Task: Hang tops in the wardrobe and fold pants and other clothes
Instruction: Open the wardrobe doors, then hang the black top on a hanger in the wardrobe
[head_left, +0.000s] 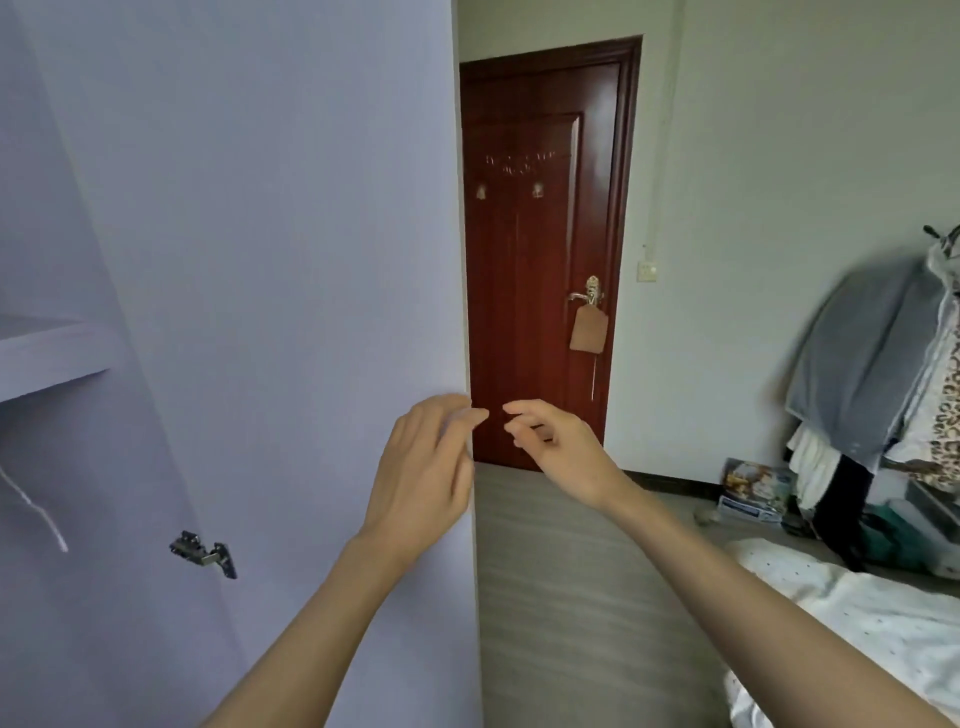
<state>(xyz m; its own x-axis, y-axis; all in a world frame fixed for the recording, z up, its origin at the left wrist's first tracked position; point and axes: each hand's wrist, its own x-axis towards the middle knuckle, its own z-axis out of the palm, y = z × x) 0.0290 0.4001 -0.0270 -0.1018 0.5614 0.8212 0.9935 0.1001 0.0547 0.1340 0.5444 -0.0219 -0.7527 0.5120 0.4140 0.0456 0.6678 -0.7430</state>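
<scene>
— Where are the hands now, and do they hold something?

— Both are raised in front of the person and both hold nothing. The left hand (423, 457) is at the free edge of the open wardrobe door (291, 260), its relaxed fingers over that edge; I cannot tell if they really touch it. The right hand (558, 444) is just beside it, in front of the red room door (540, 249), with fingers loosely bent and thumb apart — a wide, idle grip.

— And the clothes for the task?

— They are well apart, to the right. Tops hang on a rack (893, 374) at the far right, and the bed (857, 623) lies low on the right side. The wardrobe inside, with a shelf (52, 353), is to the left.

— So which hand is nearer to the clothes?

— The right one, I judge. The person must turn right, away from the wardrobe door, to reach them. The tops hang with their long axis vertical.
</scene>
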